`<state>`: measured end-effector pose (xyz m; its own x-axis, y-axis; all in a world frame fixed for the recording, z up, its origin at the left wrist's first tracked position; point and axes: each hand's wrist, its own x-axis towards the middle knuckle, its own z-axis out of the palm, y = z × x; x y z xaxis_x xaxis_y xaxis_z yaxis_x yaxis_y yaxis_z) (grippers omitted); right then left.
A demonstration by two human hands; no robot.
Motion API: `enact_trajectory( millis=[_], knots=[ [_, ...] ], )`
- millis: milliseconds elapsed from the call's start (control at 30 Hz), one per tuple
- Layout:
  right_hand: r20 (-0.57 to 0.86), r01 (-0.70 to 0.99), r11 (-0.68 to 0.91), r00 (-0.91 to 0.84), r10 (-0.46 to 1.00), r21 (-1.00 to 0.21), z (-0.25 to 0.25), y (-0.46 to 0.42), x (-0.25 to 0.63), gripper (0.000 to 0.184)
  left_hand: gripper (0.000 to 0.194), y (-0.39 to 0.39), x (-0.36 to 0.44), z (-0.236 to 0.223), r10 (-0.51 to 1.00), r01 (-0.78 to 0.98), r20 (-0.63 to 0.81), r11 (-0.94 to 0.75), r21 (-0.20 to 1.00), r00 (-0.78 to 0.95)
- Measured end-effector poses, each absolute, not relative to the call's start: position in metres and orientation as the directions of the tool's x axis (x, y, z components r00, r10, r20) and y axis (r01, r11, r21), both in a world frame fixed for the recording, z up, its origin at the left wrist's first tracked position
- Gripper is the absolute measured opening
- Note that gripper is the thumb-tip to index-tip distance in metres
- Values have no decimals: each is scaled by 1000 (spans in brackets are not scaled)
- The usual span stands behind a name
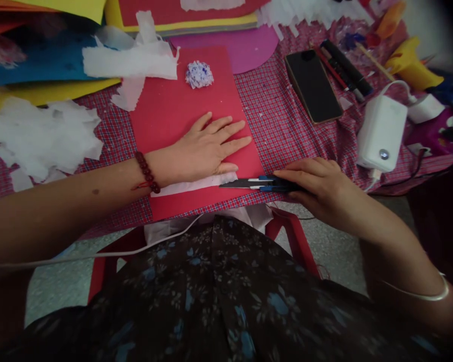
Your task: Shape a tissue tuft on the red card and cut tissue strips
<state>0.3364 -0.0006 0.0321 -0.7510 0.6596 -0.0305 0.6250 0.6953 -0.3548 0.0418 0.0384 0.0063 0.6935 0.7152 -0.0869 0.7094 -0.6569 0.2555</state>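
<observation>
My left hand [202, 151] lies flat with its fingers spread on a red sheet [166, 115]. Along its lower edge runs a white paper strip [192, 187], partly covered by the palm and wrist. In my right hand [317, 186] is a utility knife [264, 184] with a dark blade and a blue and black handle. Its blade points left and lies low over the red sheet, at the strip's right end. A crumpled white and blue paper ball [199, 74] rests on the upper part of the sheet.
Torn white paper pieces [41, 136] are piled at left, with more white strips [132, 60] above. A phone [313, 85], markers [345, 68] and a white power bank [383, 130] lie at right. A white cable [136, 251] crosses below the table edge.
</observation>
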Motion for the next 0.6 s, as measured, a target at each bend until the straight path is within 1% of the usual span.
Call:
enact_trajectory(
  millis=[167,300,333,367,400,500,533,600],
  knots=[
    [-42,643,674,-734,678,-362,33,-5,340,50,58,43,39,9,723,693,-52,-636,338,689],
    [-32,639,654,-725,688,-404,31,-4,341,50,55,41,21,21,741,627,8,-574,527,672],
    [-25,636,648,-722,692,-418,30,-3,342,50,57,38,14,22,754,617,40,-566,546,656],
    [-24,635,642,-719,695,-430,30,-3,342,51,59,35,7,22,759,623,62,-575,530,648],
    [-23,636,637,-716,698,-436,29,-3,342,52,62,31,1,20,766,649,64,-583,489,640],
    [-21,648,634,-706,708,-422,29,-2,342,52,63,19,-12,9,766,712,56,-619,331,640],
    [-17,650,636,-705,709,-415,29,-2,341,52,60,16,-15,5,766,721,50,-624,301,641],
    [-9,648,643,-707,707,-408,29,0,340,52,55,13,-16,0,772,734,34,-617,282,635]
  ],
)
